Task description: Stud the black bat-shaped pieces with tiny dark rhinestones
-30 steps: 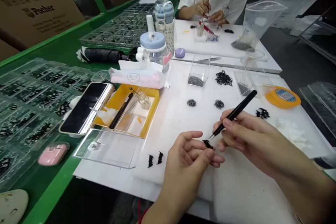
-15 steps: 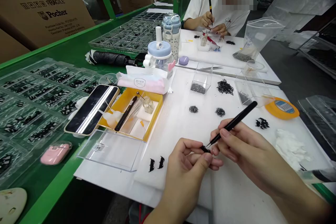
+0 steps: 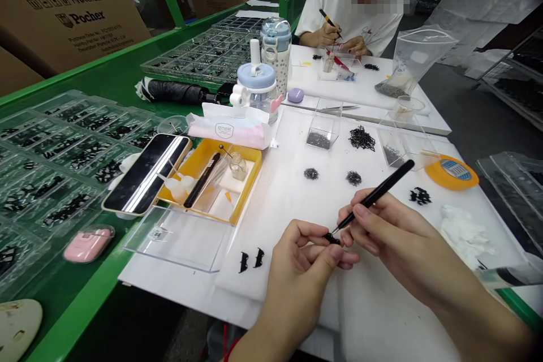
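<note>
My left hand (image 3: 303, 271) pinches a small black part (image 3: 331, 238) between thumb and fingers, above the white foam mat (image 3: 280, 203). In my right hand (image 3: 386, 226) is a pair of black tweezers (image 3: 377, 195), held like a pen, its fine tips at the black part. The fingertips of both hands are close together there. Two black curved pieces (image 3: 250, 260) lie on the mat left of my left hand. Farther up are two small piles of tiny dark bits (image 3: 311, 173), a heap of black parts (image 3: 362, 138) and another group of black pieces (image 3: 419, 195).
To the left lie a yellow tray (image 3: 246, 192) with a glass jar, a phone (image 3: 146, 172), a clear lid (image 3: 178, 237) and compartment boxes (image 3: 76, 153). Orange tape (image 3: 452, 172) and crumpled white tissue (image 3: 464, 235) are at right. A co-worker (image 3: 352, 17) works across the table.
The view has shifted slightly. My hands stay together, tweezers still at the black part. Across the table, the co-worker's tool has tilted more to the left.
</note>
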The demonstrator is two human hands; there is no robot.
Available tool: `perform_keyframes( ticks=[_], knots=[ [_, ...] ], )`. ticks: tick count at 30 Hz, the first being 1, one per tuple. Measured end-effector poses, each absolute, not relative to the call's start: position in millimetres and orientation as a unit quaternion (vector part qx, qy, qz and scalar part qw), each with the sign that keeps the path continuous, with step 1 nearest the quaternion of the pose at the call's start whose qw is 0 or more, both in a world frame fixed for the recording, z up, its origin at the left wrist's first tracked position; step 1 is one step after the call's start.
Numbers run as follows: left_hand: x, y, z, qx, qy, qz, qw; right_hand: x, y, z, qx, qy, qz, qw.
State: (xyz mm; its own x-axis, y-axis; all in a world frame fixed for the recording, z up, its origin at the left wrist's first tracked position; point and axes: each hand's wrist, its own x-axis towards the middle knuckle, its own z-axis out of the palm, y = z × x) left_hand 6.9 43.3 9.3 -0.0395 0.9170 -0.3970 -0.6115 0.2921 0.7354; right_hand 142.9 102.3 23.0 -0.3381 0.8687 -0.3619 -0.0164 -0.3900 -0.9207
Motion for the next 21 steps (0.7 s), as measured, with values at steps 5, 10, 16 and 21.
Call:
perform_keyframes(
  ticks=[5, 10, 16, 21],
  knots=[
    [7.2, 42.7, 11.0, 0.174, 0.443, 0.569, 0.671, 143.4, 103.5, 21.9, -0.473, -0.446, 0.691, 0.316],
    [7.0, 42.5, 10.1, 0.172, 0.443, 0.561, 0.678, 143.7, 103.5, 22.6, -0.467, -0.455, 0.691, 0.313],
    [7.2, 42.3, 9.3, 0.136, 0.433, 0.568, 0.686, 145.2, 101.2, 21.2, -0.454, -0.458, 0.698, 0.309],
    [7.3, 41.0, -7.3, 0.160, 0.423, 0.585, 0.673, 136.4, 97.4, 9.1, -0.487, -0.463, 0.690, 0.268]
  ],
)
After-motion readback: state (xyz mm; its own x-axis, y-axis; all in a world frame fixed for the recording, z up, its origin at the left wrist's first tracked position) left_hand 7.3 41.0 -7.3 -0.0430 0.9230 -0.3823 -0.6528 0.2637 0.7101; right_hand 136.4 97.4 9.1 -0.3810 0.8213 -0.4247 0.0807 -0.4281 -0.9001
